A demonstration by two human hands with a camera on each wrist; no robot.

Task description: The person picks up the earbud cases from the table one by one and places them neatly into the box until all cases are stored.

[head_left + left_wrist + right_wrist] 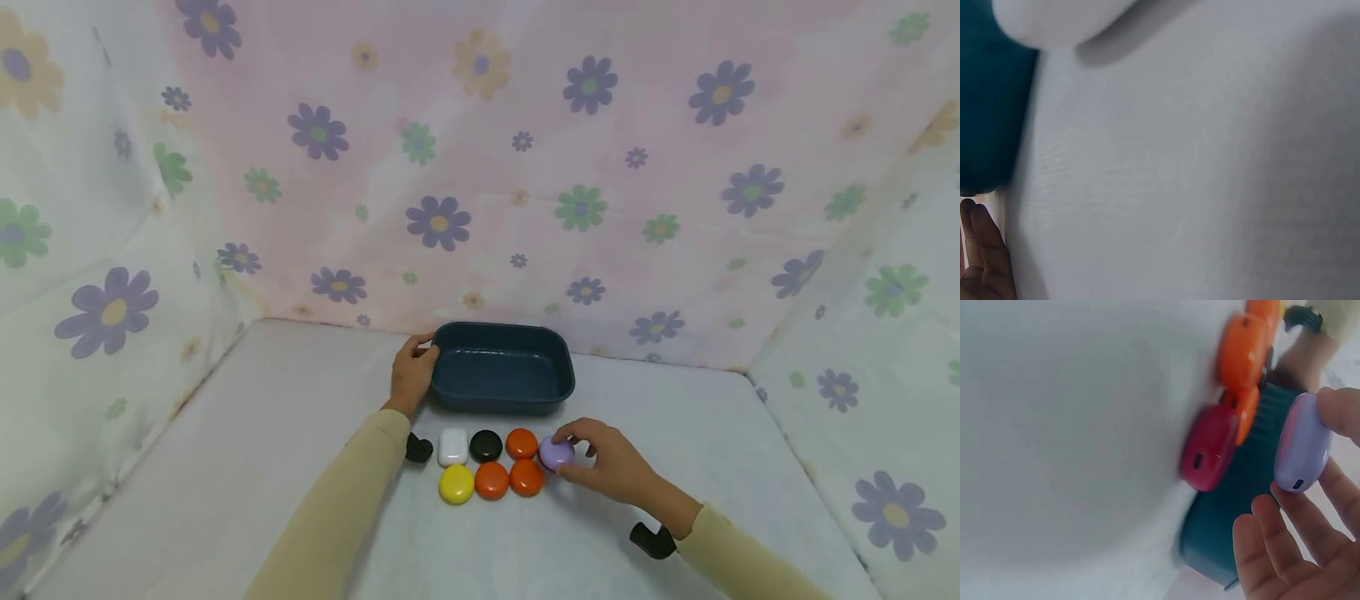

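Near the lower middle of the head view, the right hand is pinching a small lilac rounded plastic case between thumb and fingertips, at the right end of a cluster of similar cases lying on the white cloth-covered table. In the right wrist view that lilac case is sitting against the fingertips, with a port showing on its lower edge. Just left of it in the head view are lying three orange rounded cases, a black rounded case, a white squarish case and a yellow rounded case. Above the cluster, the left hand is gripping the left rim of a dark teal rectangular plastic tub, thumb curled over its edge. Behind everything, a pink and white flower-printed cloth is hanging across the upper frame.
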